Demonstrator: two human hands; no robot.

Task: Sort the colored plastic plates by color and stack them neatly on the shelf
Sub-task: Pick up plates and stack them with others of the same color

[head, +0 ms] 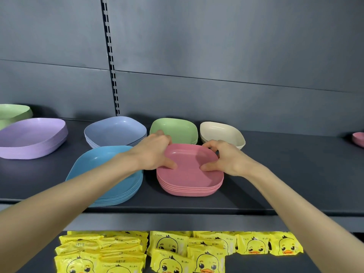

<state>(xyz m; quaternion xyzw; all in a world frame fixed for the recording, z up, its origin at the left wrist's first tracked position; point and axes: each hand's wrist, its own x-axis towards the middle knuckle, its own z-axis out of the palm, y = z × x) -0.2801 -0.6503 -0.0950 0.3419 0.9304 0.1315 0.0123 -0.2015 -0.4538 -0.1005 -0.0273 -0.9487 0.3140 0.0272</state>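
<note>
The left hand (155, 152) and right hand (223, 159) are gripping the top pink plate (189, 157), fingers curling over its far corners and thumbs pressing inside it. It is sitting on the pink stack (190, 187) near the front of the shelf (275, 174), just beside the blue stack (102, 174).

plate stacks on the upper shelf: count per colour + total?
Green stacks: 2 (one cut off at the left edge)
Purple stack: 1
Grey-blue stack: 1
Light blue stack: 1
Cream stack: 1
Pink stacks: 2 (one cut off at the right edge)
Total: 8
</note>
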